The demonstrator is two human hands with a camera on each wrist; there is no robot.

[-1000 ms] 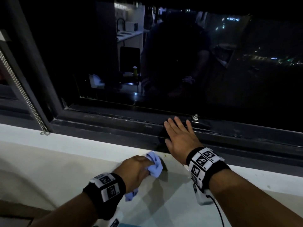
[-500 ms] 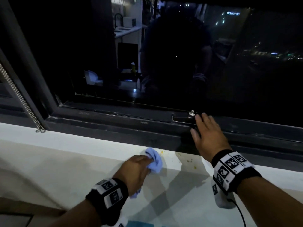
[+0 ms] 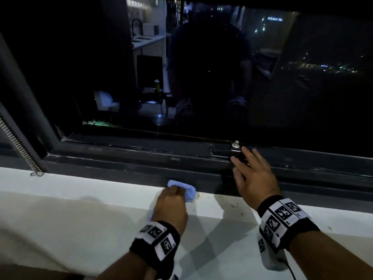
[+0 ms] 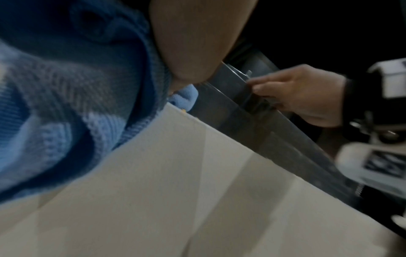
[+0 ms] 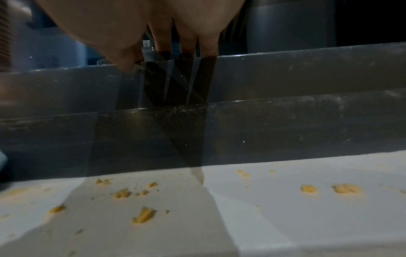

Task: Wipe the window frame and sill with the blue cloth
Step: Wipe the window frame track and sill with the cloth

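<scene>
My left hand (image 3: 171, 201) grips the bunched blue cloth (image 3: 186, 189) and presses it on the white sill (image 3: 80, 215) where the sill meets the dark window frame (image 3: 141, 156). In the left wrist view the cloth (image 4: 66, 104) fills the left side, under my palm. My right hand (image 3: 252, 172) lies flat with straight fingers on the frame's lower rail, fingertips beside the black latch (image 3: 235, 151) and its metal stud. From the right wrist view the fingers (image 5: 186, 43) reach over the rail (image 5: 285, 78).
Yellow crumbs (image 5: 144, 215) are scattered on the sill below my right hand, and a few crumbs (image 3: 234, 205) lie right of the cloth. A bead chain (image 3: 20, 150) hangs at the far left. Dark glass (image 3: 201, 77) reflects the room.
My left hand has pushed the cloth forward to the sill's back edge against the frame. My right hand slid rightward along the rail to the latch and stays flat there.
</scene>
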